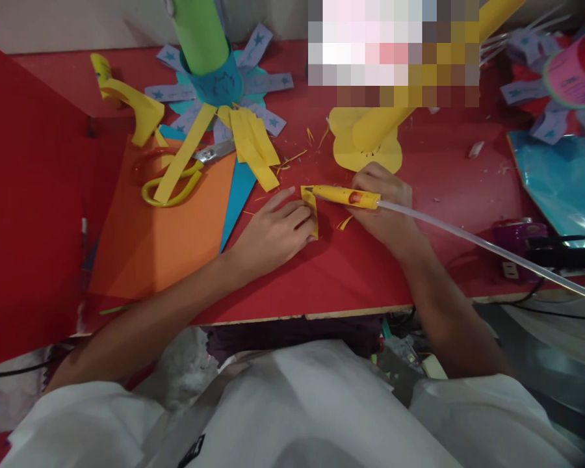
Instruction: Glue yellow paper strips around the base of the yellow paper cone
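In the middle of the red table, my left hand has its fingers bent over a short yellow paper strip and holds it by its left side. My right hand is closed round a yellow glue gun, whose nozzle is at the strip's upper end. A long clear glue stick runs from the back of the glue gun towards the right edge. More yellow paper strips lie beyond my left hand, with scissors with yellow handles to their left.
Orange paper and blue paper lie on the left. A green tube stands in a blue paper base behind them. A yellow flower-shaped base is beyond my right hand. On the right are a purple device and shiny blue sheets.
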### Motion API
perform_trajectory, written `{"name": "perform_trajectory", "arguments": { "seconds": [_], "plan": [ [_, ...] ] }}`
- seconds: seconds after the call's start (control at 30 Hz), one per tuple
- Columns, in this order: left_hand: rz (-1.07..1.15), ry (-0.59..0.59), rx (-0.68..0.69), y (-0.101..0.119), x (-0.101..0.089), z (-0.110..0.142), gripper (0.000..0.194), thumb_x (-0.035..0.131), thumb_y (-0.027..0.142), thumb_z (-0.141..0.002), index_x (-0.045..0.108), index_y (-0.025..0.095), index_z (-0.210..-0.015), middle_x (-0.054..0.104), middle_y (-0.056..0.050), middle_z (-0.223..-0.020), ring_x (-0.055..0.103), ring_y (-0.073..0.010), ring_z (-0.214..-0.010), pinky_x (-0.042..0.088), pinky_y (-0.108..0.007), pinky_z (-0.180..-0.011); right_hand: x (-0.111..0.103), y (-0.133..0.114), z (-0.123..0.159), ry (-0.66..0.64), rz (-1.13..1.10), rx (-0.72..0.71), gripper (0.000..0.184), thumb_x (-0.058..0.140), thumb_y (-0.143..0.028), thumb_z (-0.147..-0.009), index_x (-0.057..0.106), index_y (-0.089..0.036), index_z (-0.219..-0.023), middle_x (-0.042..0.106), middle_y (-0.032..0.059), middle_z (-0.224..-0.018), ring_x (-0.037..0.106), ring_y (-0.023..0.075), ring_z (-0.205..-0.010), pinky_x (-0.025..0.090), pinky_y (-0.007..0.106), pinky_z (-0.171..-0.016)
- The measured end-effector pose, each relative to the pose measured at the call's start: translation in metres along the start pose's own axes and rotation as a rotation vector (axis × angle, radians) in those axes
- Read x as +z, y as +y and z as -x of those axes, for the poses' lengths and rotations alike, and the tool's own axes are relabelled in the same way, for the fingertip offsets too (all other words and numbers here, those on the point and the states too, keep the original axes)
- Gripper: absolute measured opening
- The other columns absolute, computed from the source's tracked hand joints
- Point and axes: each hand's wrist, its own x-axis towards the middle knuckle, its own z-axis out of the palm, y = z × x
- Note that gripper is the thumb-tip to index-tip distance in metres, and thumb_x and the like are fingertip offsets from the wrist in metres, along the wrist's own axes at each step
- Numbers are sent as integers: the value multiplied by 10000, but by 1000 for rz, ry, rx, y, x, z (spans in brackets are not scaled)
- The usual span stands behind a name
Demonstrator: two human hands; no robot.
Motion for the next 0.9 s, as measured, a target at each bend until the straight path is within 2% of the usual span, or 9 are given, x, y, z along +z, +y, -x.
{"name": "perform_trajectory", "arguments": {
  "seconds": [0.2,0.4,0.6,0.9],
  "plan": [
    [-36,13,17,0,-1,0,212,585,268,-1100,749,135,-1085,768,-100,-1135,738,-236,-1104,536,-502,-1222,3,0,0,-3,-3,-6,309,663,-318,-983,458,-232,-768,588,13,-894,473,132,-703,294,315,-615],
    [-44,-12,15,1,0,0,220,595,284,-1099,756,136,-1126,768,-111,-1159,722,-252,-1149,509,-549,-1239,-1,-2,0,-12,6,-10,319,654,-308,-976,436,-243,-753,603,19,-877,484,148,-690,289,328,-602],
    [-112,14,38,2,0,0,248,545,263,-1118,751,126,-1098,762,-85,-1116,737,-241,-1113,532,-534,-1220,-2,2,4,61,-22,-35,277,665,-297,-961,473,-245,-767,619,20,-892,542,166,-749,311,328,-628],
    [-70,-30,21,1,-1,0,247,545,273,-1118,757,146,-1124,759,-102,-1176,722,-242,-1152,500,-536,-1249,-1,0,2,-33,-13,20,293,645,-318,-977,460,-255,-758,626,35,-917,517,179,-749,295,358,-636]
  ]
}}
